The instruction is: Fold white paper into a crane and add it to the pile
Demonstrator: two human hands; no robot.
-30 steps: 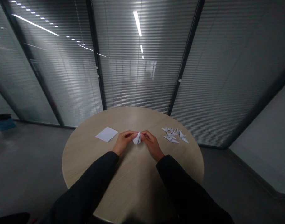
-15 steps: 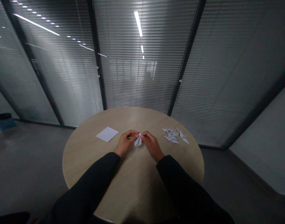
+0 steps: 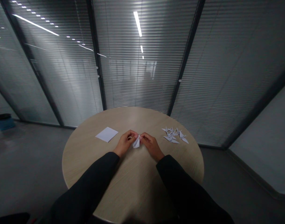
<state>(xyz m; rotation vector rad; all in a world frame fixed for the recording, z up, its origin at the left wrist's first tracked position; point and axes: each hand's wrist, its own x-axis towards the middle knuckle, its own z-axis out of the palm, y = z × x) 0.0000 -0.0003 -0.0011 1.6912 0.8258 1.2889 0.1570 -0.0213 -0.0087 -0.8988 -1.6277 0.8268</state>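
Note:
A small folded piece of white paper (image 3: 136, 143) is held between my two hands above the middle of the round table. My left hand (image 3: 126, 141) pinches its upper left part with thumb and fingers. From the other side, my right hand (image 3: 150, 143) grips the upper right part the same way. The paper's pleated lower end points down toward me, and the fingertips hide its top. To the left of my hands lie flat square sheets of white paper (image 3: 107, 134). Several folded paper cranes (image 3: 171, 136) sit in a cluster to the right.
The round wooden table (image 3: 133, 118) stands close to a glass partition with blinds (image 3: 137, 87). On the floor at the far left is a blue bin (image 3: 3, 123) with a dark rim. A white wall (image 3: 268, 149) rises at the right.
The folded paper has tilted, its lower end swinging slightly left and its shape looking narrower. Both hands keep their pinch and have barely moved.

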